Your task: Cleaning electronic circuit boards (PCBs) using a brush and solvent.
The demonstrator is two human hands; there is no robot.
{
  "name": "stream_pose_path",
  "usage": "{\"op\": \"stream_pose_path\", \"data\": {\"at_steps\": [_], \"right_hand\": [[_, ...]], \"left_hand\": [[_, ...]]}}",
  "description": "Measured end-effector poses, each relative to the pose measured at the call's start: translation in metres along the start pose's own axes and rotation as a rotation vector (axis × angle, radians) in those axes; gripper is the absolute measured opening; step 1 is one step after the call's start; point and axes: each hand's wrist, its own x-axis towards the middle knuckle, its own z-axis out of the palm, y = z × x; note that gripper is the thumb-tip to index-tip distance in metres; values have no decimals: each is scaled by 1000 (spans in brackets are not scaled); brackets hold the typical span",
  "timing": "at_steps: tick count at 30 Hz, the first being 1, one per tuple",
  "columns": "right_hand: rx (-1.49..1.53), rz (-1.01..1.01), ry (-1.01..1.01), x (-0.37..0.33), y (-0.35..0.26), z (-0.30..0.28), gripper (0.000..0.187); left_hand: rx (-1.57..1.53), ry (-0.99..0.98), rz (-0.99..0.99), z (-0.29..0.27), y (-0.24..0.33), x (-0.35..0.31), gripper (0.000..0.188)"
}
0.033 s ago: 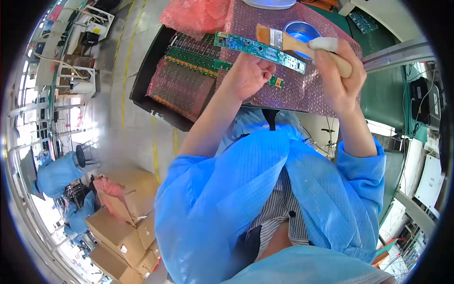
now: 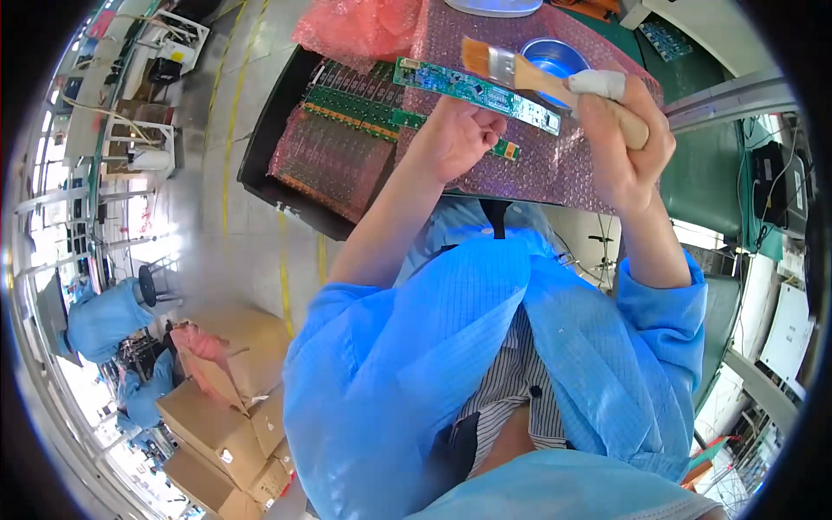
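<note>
My left hand (image 2: pixel 459 139) is closed on a long narrow green circuit board (image 2: pixel 477 94), held above the bubble wrap (image 2: pixel 555 178) on the table. In my right hand (image 2: pixel 626 143) is a flat paintbrush (image 2: pixel 533 76) with a wooden handle, a metal band and tan bristles. One finger of that hand has a white covering. The bristles are over the board's far edge, left of its middle; whether they touch it I cannot tell. A second board (image 2: pixel 505 151) lies on the wrap, partly hidden behind my left hand. Beyond the brush stands a round metal bowl (image 2: pixel 568 50) under blue light.
At the left, a black tray (image 2: pixel 269 130) holds several green boards (image 2: pixel 355 104) and pink bubble wrap. Red plastic wrap (image 2: pixel 355 30) lies at its far end. A metal rail (image 2: pixel 737 108) runs along the right. Cardboard boxes (image 2: pixel 212 425) stand on the floor, lower left.
The paintbrush has shifted slightly left and toward the far side, along the board's edge. My left hand and the circuit board have barely moved.
</note>
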Motion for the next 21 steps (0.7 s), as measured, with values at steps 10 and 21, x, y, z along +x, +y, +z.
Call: {"op": "stream_pose_path", "data": {"at_steps": [10, 21], "right_hand": [[-43, -626, -409, 23, -7, 19, 32], [-202, -354, -597, 20, -1, -25, 19]], "left_hand": [[-6, -292, 96, -9, -5, -5, 44], [12, -11, 48, -10, 7, -12, 33]]}}
